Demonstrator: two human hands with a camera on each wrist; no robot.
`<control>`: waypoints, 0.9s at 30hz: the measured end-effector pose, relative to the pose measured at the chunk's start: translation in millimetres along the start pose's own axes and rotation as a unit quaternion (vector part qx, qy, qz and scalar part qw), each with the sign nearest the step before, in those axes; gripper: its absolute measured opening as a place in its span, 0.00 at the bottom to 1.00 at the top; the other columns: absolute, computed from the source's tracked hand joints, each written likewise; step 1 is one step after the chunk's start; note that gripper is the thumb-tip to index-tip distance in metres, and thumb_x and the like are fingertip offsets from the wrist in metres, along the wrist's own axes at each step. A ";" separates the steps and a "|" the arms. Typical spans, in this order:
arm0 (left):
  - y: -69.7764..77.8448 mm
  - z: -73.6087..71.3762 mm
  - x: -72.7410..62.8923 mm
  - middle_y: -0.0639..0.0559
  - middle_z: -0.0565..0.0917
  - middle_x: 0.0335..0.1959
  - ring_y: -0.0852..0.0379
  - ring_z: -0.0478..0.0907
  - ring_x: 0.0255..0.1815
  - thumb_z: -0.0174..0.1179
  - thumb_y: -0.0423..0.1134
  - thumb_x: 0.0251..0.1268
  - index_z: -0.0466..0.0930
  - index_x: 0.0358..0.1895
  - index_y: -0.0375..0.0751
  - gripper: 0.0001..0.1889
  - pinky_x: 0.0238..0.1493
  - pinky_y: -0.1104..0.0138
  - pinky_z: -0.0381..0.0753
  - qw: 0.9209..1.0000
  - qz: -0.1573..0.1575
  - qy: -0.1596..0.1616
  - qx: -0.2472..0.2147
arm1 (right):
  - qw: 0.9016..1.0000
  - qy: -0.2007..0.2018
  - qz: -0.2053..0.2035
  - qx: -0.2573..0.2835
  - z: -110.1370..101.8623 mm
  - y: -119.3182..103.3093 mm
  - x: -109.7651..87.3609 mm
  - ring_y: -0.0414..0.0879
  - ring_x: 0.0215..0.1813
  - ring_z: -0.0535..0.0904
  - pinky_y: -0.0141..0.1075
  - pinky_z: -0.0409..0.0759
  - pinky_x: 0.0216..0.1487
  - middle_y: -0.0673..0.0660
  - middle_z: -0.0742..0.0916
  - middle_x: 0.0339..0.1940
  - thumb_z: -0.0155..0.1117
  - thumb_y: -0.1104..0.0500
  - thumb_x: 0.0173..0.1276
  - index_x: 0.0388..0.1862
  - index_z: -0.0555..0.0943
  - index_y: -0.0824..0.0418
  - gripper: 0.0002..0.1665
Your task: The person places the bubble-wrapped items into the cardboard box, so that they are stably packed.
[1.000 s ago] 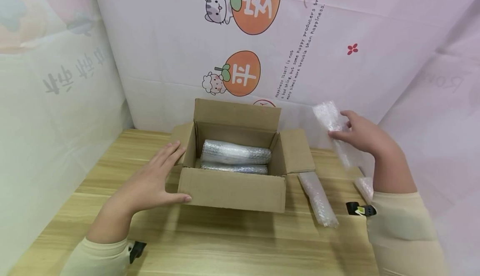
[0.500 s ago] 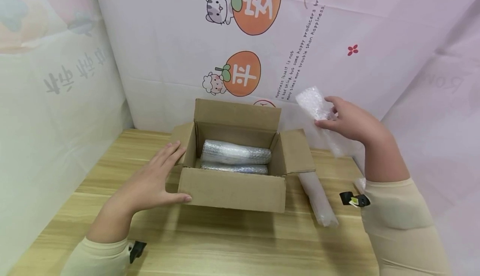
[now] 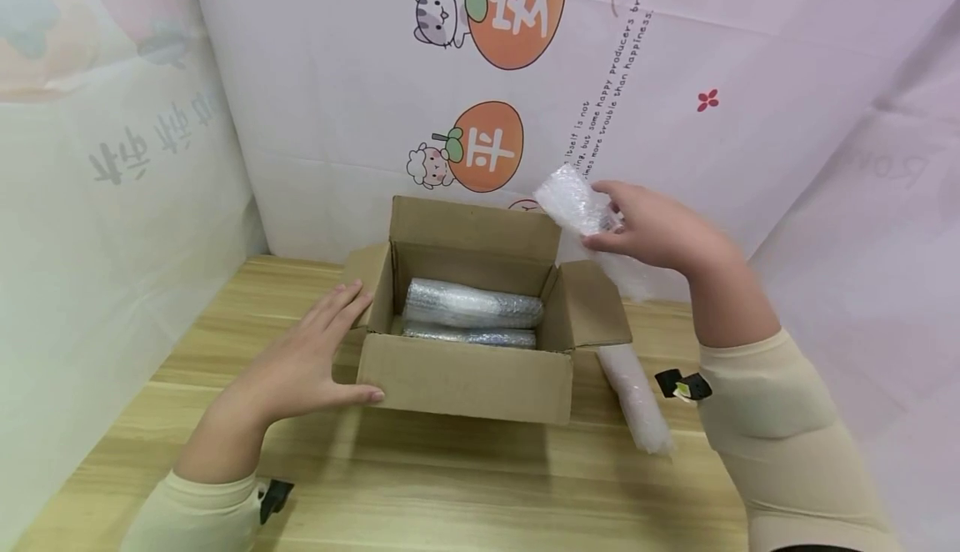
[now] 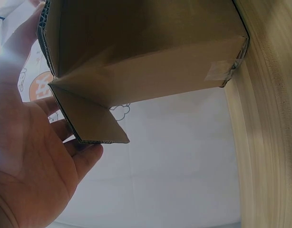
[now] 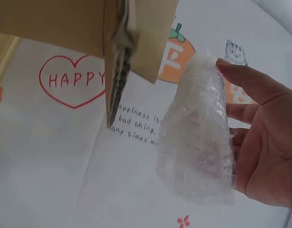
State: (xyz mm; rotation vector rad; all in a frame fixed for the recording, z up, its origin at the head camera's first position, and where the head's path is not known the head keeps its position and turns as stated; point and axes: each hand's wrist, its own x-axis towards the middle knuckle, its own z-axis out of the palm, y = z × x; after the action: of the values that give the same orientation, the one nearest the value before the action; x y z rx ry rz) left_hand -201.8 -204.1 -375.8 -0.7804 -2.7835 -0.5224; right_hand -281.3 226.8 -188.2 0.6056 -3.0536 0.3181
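A cardboard box [image 3: 465,381] stands with its flaps spread. Inside it lie two bubble-wrapped rolls [image 3: 472,305], one behind the other. My left hand [image 3: 300,368] rests at the box's left side, fingers along the left flap [image 4: 91,118] and thumb extended to the front flap's corner. Up by the right back corner, my right hand [image 3: 652,223] holds another bubble-wrapped roll [image 3: 573,198] between thumb and fingers, tilted above the right flap. In the right wrist view this roll [image 5: 198,137] looks clear and crinkled; what it wraps cannot be made out.
One more bubble-wrapped roll [image 3: 639,406] lies on the wooden table [image 3: 465,485], partly under the right flap [image 3: 596,302]. Printed white cloth [image 3: 322,102] hangs behind the box and along both sides.
My right hand has carried its bubble-wrapped roll left and upward, from right of the box to over its right flap. The left hand and box have stayed in place.
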 end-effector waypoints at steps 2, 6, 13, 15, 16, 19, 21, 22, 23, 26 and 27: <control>-0.1 0.0 -0.2 0.52 0.43 0.82 0.43 0.41 0.81 0.58 0.81 0.42 0.39 0.80 0.56 0.64 0.72 0.39 0.58 1.000 0.000 0.001 0.001 | 1.000 -0.001 -0.012 -0.009 1.9 -7.5 5.1 0.58 0.61 0.74 0.56 0.73 0.61 0.65 0.77 0.62 0.67 0.42 0.64 0.78 0.56 0.60 0.51; 0.0 -0.1 0.1 0.52 0.43 0.82 0.43 0.41 0.81 0.57 0.82 0.42 0.39 0.80 0.56 0.64 0.72 0.39 0.58 1.000 0.001 0.001 0.001 | 0.999 -0.005 -0.033 -0.012 8.0 -21.1 14.5 0.56 0.58 0.77 0.54 0.75 0.60 0.64 0.77 0.62 0.68 0.42 0.64 0.78 0.57 0.58 0.50; -0.6 -0.1 -0.1 0.53 0.42 0.82 0.45 0.39 0.82 0.57 0.82 0.42 0.39 0.80 0.57 0.64 0.72 0.39 0.58 1.000 -0.003 -0.003 -0.004 | 0.998 -0.018 -0.062 -0.022 23.0 -43.9 27.5 0.53 0.57 0.77 0.50 0.77 0.59 0.61 0.76 0.63 0.69 0.43 0.63 0.78 0.58 0.54 0.50; -0.8 -0.3 -0.2 0.52 0.42 0.82 0.45 0.39 0.81 0.57 0.82 0.42 0.39 0.80 0.57 0.64 0.72 0.39 0.58 1.000 -0.003 -0.003 -0.003 | 0.997 -0.022 -0.069 -0.030 27.4 -50.7 29.9 0.52 0.57 0.77 0.49 0.77 0.59 0.60 0.76 0.64 0.69 0.43 0.63 0.78 0.58 0.53 0.49; -0.8 -0.5 -0.4 0.52 0.42 0.82 0.45 0.40 0.81 0.57 0.82 0.42 0.39 0.80 0.57 0.64 0.72 0.39 0.58 1.000 -0.002 -0.002 -0.003 | 0.997 -0.025 -0.074 -0.029 29.7 -53.8 30.9 0.52 0.57 0.76 0.49 0.77 0.58 0.60 0.75 0.65 0.70 0.43 0.63 0.78 0.58 0.52 0.49; -0.9 -1.1 -0.5 0.52 0.43 0.82 0.44 0.40 0.81 0.57 0.82 0.42 0.39 0.80 0.56 0.64 0.72 0.38 0.58 1.000 -0.001 -0.002 -0.003 | 0.994 -0.034 -0.097 -0.035 36.2 -61.6 33.8 0.50 0.53 0.79 0.46 0.78 0.56 0.57 0.74 0.67 0.70 0.43 0.63 0.78 0.58 0.52 0.49; -1.0 -1.4 -0.7 0.52 0.43 0.82 0.44 0.40 0.81 0.57 0.82 0.42 0.39 0.80 0.57 0.64 0.72 0.38 0.58 1.000 -0.002 -0.002 -0.003 | 0.991 -0.038 -0.118 -0.043 40.4 -65.8 35.5 0.48 0.49 0.80 0.43 0.79 0.54 0.55 0.73 0.68 0.69 0.43 0.63 0.78 0.58 0.52 0.49; -1.1 -1.6 -0.7 0.52 0.43 0.82 0.44 0.40 0.81 0.57 0.82 0.42 0.39 0.80 0.57 0.64 0.72 0.38 0.58 1.000 -0.001 -0.002 -0.003 | 0.990 -0.040 -0.127 -0.046 42.5 -67.8 36.1 0.46 0.48 0.80 0.41 0.79 0.52 0.54 0.73 0.67 0.69 0.42 0.63 0.78 0.58 0.51 0.49; -1.2 -1.5 -0.7 0.52 0.43 0.82 0.44 0.40 0.81 0.57 0.82 0.42 0.39 0.80 0.57 0.64 0.72 0.39 0.58 1.000 -0.001 -0.002 -0.003 | 0.989 -0.041 -0.136 -0.048 44.6 -69.7 36.8 0.45 0.47 0.80 0.40 0.79 0.52 0.53 0.73 0.67 0.69 0.42 0.63 0.77 0.59 0.51 0.48; -1.7 -1.5 -0.9 0.52 0.43 0.82 0.44 0.40 0.81 0.57 0.82 0.42 0.39 0.80 0.57 0.64 0.72 0.39 0.57 1.000 0.000 -0.001 -0.004 | 0.986 -0.047 -0.152 -0.054 50.4 -75.8 38.6 0.42 0.45 0.78 0.38 0.78 0.51 0.50 0.74 0.65 0.69 0.41 0.63 0.77 0.60 0.50 0.48; -1.9 -1.5 -0.8 0.52 0.43 0.81 0.44 0.40 0.81 0.58 0.82 0.42 0.39 0.80 0.56 0.64 0.72 0.39 0.57 1.000 0.000 -0.001 -0.005 | 0.985 -0.050 -0.154 -0.057 52.3 -77.7 39.0 0.42 0.45 0.78 0.38 0.78 0.51 0.50 0.74 0.64 0.68 0.40 0.63 0.77 0.60 0.49 0.48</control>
State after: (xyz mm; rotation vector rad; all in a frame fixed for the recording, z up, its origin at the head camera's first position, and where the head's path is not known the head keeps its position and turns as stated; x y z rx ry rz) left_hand -202.0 -206.6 -375.2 -0.7837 -2.7840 -0.5353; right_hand -286.5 131.3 -222.2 1.0965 -2.9759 0.1071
